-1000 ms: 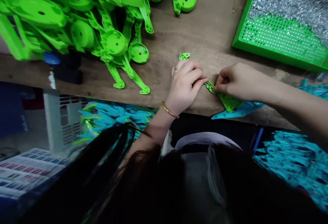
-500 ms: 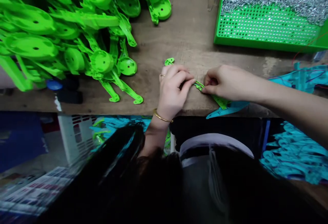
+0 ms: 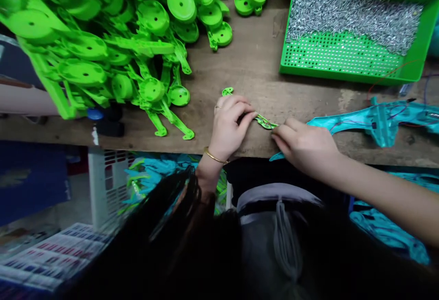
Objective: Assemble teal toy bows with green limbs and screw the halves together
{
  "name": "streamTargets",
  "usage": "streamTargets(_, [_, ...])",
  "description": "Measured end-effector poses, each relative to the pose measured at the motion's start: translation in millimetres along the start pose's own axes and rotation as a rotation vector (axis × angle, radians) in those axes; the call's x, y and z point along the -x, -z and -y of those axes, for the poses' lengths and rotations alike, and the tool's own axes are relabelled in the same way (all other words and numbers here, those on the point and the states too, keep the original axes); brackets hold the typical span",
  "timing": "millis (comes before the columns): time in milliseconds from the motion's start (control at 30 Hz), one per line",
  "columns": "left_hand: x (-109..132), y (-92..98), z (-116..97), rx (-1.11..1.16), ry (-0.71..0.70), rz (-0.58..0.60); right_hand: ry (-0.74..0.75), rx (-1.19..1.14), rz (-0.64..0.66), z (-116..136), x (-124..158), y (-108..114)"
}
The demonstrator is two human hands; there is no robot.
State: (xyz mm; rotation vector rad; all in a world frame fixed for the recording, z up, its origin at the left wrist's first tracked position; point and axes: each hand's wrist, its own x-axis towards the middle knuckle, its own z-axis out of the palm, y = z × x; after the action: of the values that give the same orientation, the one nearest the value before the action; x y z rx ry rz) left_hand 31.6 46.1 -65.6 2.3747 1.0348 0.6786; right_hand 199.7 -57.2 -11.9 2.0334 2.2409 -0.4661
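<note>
Worn wooden bench (image 3: pixel 254 62) lies under my hands. My left hand (image 3: pixel 228 126) and right hand (image 3: pixel 305 147) each pinch an end of a small green part (image 3: pixel 265 122), low against the bench's near edge. A green clip (image 3: pixel 227 91) lies at 12 o'clock of my left hand. Farther out are a green pile (image 3: pixel 103 48) at 10, a screw tray (image 3: pixel 350 57) at 1 and a teal shell (image 3: pixel 377 121) at 3.

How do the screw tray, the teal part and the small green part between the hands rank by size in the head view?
1. screw tray
2. teal part
3. small green part, pinched between left hand and right hand, partly hidden
</note>
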Motion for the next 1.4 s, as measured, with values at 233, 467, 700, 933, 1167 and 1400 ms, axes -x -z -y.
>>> streamTargets(233, [29, -9.1, -19, 0.032, -0.319, 0.091, 0.162, 0.194, -0.252, -1, 6, -18])
streamTargets(467, [36, -13.8, -22, 0.018, -0.315, 0.117, 0.060, -0.071, -0.317, -19, 23, -21])
streamTargets(700, [35, -10.1, -25, -0.059, -0.308, 0.162, -0.248, -0.306, -0.209, -28, 10, -12])
streamTargets(933, [36, -10.8, -25, -0.073, -0.303, 0.170, -0.327, -0.322, 0.022, -44, -2, 8])
streamTargets(1167, [33, -10.4, -27, -0.059, -0.293, 0.178, -0.347, -0.247, -0.013, -45, 9, 7])
streamTargets(1400, [32, -11.3, -25, -0.079, -0.325, 0.152, -0.205, -0.181, -0.162, -64, 30, -6])
